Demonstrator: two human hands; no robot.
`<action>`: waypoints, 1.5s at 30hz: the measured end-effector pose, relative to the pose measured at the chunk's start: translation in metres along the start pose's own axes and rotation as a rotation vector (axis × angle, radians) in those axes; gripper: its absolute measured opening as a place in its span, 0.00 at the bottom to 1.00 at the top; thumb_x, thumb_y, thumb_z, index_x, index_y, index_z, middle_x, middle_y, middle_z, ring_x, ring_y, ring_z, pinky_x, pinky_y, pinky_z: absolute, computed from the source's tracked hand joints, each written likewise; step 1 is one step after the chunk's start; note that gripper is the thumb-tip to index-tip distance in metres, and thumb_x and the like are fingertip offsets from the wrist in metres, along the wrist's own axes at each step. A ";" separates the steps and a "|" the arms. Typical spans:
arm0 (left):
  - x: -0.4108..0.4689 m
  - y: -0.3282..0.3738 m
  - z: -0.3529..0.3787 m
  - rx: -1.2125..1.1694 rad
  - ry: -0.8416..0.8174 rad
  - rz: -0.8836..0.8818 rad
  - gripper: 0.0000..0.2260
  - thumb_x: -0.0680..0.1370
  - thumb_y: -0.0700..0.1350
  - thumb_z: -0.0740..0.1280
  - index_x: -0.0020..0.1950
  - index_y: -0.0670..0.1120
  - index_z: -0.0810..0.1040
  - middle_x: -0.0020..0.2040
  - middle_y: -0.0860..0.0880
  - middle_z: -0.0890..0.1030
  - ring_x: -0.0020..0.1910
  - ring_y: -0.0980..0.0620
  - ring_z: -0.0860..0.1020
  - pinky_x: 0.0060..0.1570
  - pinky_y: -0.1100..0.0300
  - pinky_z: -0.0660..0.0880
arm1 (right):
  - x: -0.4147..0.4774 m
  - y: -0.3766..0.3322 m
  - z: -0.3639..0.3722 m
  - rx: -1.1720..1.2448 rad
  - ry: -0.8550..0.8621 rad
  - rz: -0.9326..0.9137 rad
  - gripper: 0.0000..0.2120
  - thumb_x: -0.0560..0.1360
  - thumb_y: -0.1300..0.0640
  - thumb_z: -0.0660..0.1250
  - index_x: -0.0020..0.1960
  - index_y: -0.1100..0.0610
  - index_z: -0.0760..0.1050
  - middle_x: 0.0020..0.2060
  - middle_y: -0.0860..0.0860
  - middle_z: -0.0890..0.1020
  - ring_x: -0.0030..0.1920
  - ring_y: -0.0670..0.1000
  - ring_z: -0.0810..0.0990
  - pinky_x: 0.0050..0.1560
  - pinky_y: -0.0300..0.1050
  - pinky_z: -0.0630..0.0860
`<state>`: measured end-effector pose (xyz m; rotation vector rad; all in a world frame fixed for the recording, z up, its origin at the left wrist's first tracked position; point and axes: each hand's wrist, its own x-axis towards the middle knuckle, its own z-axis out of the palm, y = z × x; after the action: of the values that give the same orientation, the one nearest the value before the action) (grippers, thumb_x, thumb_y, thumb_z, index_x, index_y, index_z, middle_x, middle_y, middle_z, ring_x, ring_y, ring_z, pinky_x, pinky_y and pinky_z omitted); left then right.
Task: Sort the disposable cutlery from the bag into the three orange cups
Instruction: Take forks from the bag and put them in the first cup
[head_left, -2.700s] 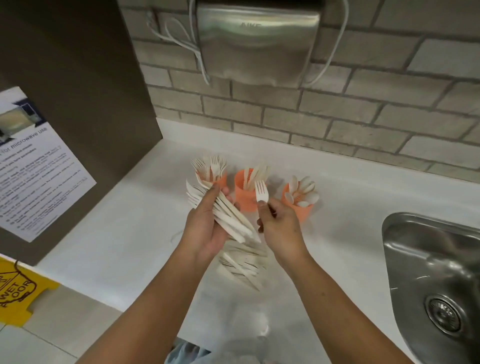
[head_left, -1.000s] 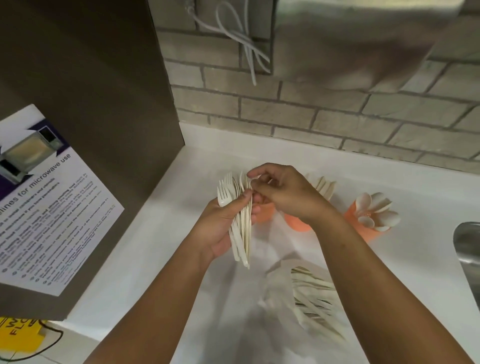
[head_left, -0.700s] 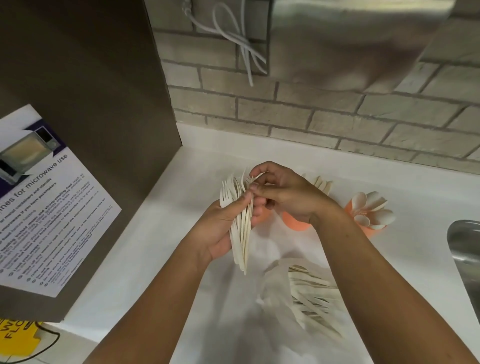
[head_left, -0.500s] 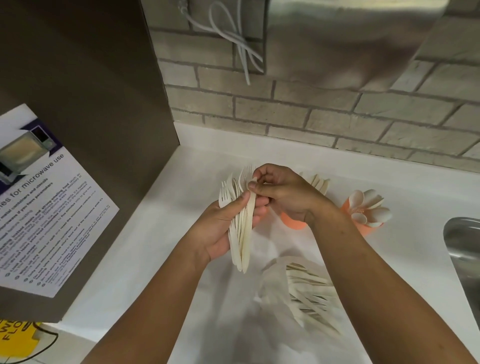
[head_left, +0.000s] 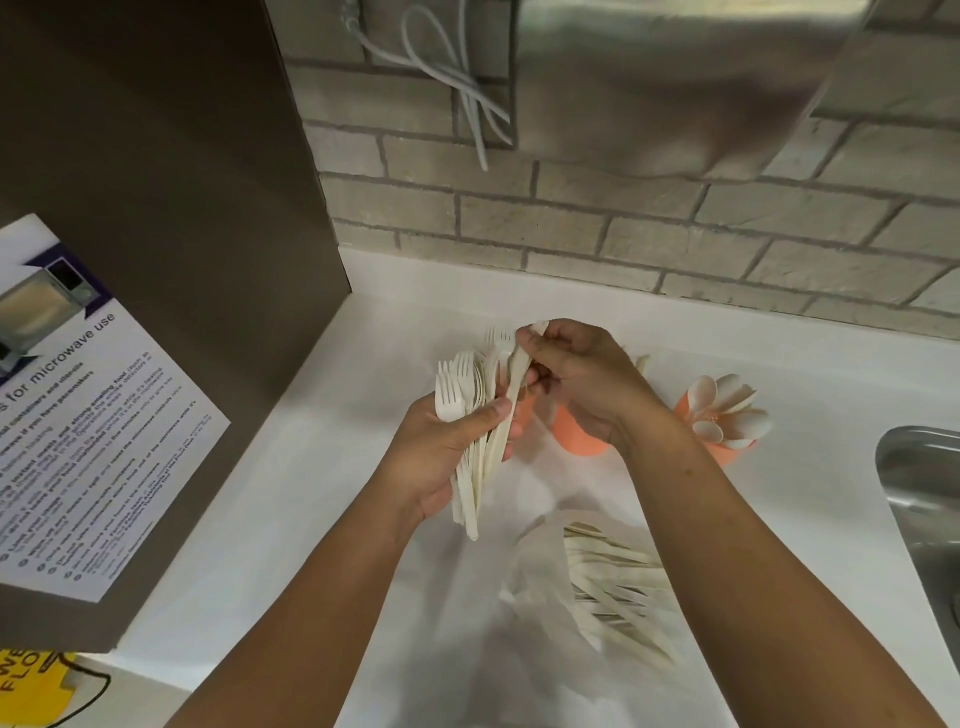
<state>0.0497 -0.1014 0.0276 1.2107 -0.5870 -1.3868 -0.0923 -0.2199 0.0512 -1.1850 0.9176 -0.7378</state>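
The left hand (head_left: 441, 457) grips a light, probably slick bundle (head_left: 457, 387) mid-handle. The right hand (head_left: 587, 384) pinches one thin, bendy-looking piece (head_left: 511, 387) near its top, likely best drawn out lengthwise.

Fork bundle (head_left: 462, 389) held upright in left hand (head_left: 436, 457); right hand (head_left: 582, 384) pinched one utensil (head_left: 517, 374). Clear bag (head_left: 535, 566) lay flat. Rightmost orange cup (head_left: 722, 453) held spoons (head_left: 727, 405).

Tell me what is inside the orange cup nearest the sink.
White spoons stand in that orange cup, bowls fanned above the rim. Their handles and the cup's bottom are hidden.
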 end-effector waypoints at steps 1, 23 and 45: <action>0.001 -0.001 0.001 0.003 0.003 0.008 0.07 0.79 0.38 0.72 0.56 0.45 0.85 0.46 0.45 0.87 0.45 0.48 0.86 0.47 0.53 0.84 | -0.003 0.002 0.000 -0.015 -0.032 0.004 0.08 0.80 0.60 0.71 0.47 0.66 0.78 0.33 0.58 0.79 0.32 0.51 0.77 0.33 0.42 0.75; 0.002 -0.001 0.045 -0.168 -0.040 -0.160 0.12 0.81 0.47 0.71 0.60 0.40 0.80 0.40 0.49 0.82 0.37 0.54 0.82 0.43 0.59 0.83 | -0.004 0.014 -0.086 -0.977 0.429 -0.385 0.15 0.75 0.56 0.75 0.59 0.57 0.78 0.51 0.54 0.78 0.48 0.56 0.80 0.56 0.53 0.78; -0.006 0.004 0.024 -0.041 -0.190 -0.198 0.15 0.81 0.49 0.68 0.59 0.38 0.84 0.45 0.47 0.86 0.38 0.54 0.83 0.39 0.61 0.81 | -0.026 -0.004 -0.027 -0.328 -0.082 -0.164 0.04 0.78 0.62 0.73 0.51 0.62 0.80 0.40 0.55 0.81 0.35 0.48 0.79 0.38 0.40 0.75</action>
<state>0.0288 -0.1034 0.0411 1.1350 -0.5782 -1.6868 -0.1286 -0.2101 0.0572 -1.5838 0.9018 -0.6793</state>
